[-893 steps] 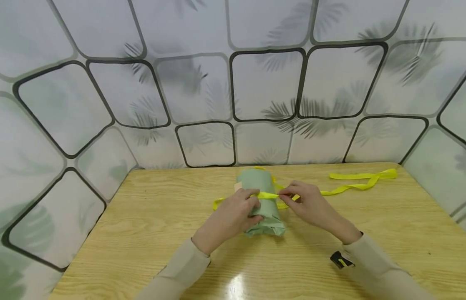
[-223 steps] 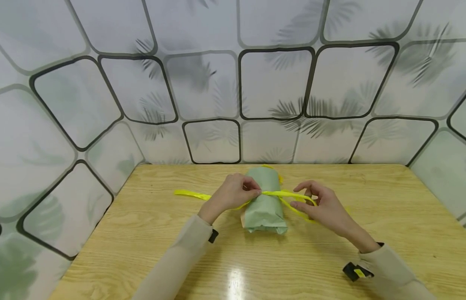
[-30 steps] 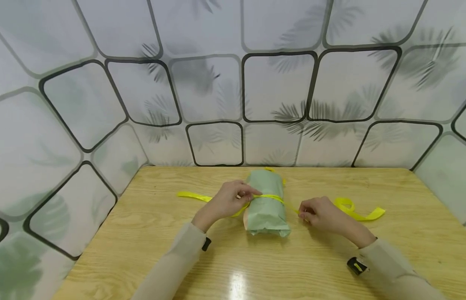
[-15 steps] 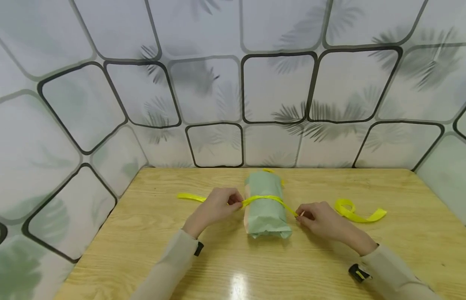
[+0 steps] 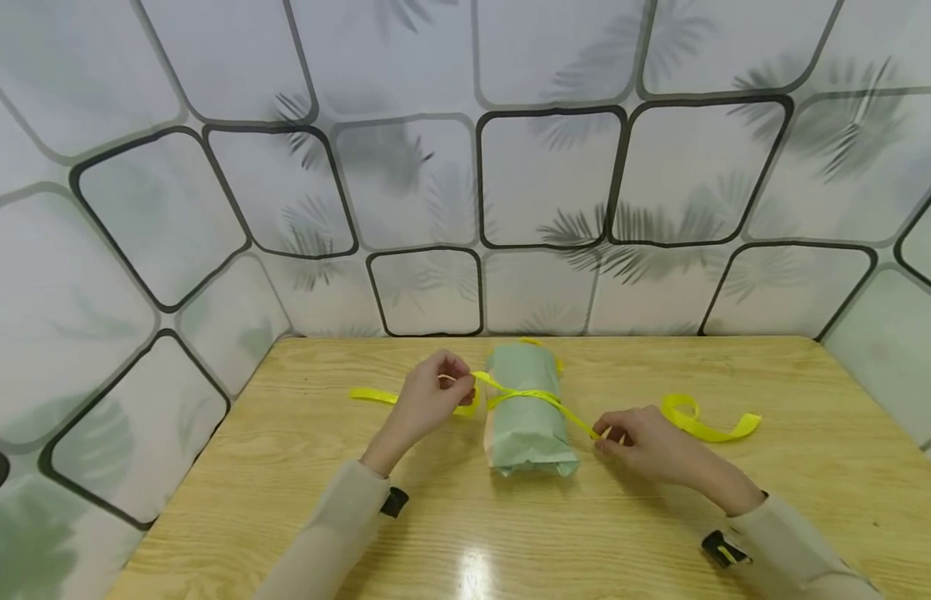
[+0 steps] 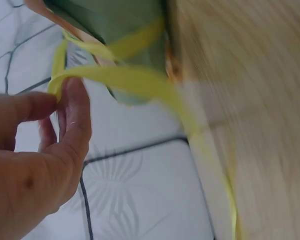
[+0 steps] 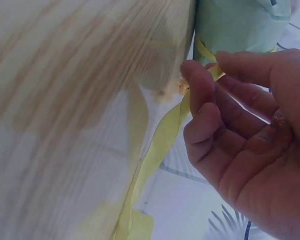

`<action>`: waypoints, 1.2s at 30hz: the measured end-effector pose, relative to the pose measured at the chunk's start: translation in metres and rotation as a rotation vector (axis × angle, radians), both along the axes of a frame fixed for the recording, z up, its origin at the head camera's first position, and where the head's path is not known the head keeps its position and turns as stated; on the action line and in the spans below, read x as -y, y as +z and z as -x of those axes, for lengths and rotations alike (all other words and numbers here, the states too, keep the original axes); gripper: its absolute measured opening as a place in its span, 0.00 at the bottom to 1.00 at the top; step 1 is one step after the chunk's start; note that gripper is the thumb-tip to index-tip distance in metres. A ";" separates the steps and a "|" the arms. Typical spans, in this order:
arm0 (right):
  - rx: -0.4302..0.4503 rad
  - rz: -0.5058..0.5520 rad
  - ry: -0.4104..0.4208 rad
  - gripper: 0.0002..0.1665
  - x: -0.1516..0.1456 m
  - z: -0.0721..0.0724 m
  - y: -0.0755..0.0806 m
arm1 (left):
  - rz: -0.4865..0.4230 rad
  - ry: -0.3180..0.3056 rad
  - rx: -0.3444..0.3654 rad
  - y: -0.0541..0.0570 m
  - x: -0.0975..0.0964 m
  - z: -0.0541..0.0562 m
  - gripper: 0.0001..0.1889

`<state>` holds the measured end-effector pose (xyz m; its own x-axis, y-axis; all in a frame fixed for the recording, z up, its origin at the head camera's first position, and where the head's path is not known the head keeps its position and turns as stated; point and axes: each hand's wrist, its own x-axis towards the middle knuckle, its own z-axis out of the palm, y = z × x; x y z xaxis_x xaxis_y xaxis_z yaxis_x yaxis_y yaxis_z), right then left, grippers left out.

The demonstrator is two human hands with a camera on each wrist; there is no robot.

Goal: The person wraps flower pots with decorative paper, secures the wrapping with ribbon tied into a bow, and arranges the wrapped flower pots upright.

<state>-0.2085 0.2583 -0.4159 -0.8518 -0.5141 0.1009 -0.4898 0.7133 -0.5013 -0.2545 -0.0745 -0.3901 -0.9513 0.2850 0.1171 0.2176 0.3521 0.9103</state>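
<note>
A package wrapped in pale green paper lies lengthwise on the table, with a yellow ribbon crossing over its middle. To the left of it, my left hand pinches one length of the ribbon between thumb and fingertips; the left wrist view shows the band looping over those fingers. On the other side, my right hand pinches the ribbon's other length low beside the package. That length runs straight from the package to my fingertips. In the right wrist view the ribbon's tail hangs past my curled fingers.
A loose ribbon tail lies at the left on the wooden table. Another tail, curled, lies at the right. Behind the table's back edge rises a patterned wall covering. A dark strap piece hangs at the right cuff.
Over the last second my left hand has left the package's top and moved left and up, drawing a ribbon length out. My right hand keeps its pinch, slightly lower. Earlier, the ribbon lay differently over the package.
</note>
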 end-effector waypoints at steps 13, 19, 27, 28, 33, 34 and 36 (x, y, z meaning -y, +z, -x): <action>0.008 -0.023 0.013 0.11 -0.009 -0.007 0.003 | -0.398 -0.020 0.268 0.004 -0.012 -0.009 0.15; -0.013 -0.010 -0.004 0.14 -0.018 -0.011 0.008 | -0.064 0.145 -0.025 0.000 -0.013 -0.010 0.10; 0.005 -0.015 -0.001 0.15 -0.026 -0.014 0.009 | 0.016 0.266 -0.190 -0.003 -0.023 -0.010 0.11; -0.002 -0.008 -0.015 0.15 -0.027 -0.016 0.010 | 0.011 0.268 -0.198 -0.003 -0.024 -0.010 0.10; -0.124 -0.017 -0.142 0.17 -0.041 -0.021 0.020 | -0.013 0.262 -0.216 -0.005 -0.029 -0.009 0.08; -0.148 -0.036 -0.178 0.16 -0.046 -0.021 0.023 | -0.016 0.259 -0.217 -0.005 -0.029 -0.009 0.08; -0.147 -0.076 -0.251 0.18 -0.058 -0.020 0.026 | -0.022 0.254 -0.221 -0.005 -0.030 -0.009 0.07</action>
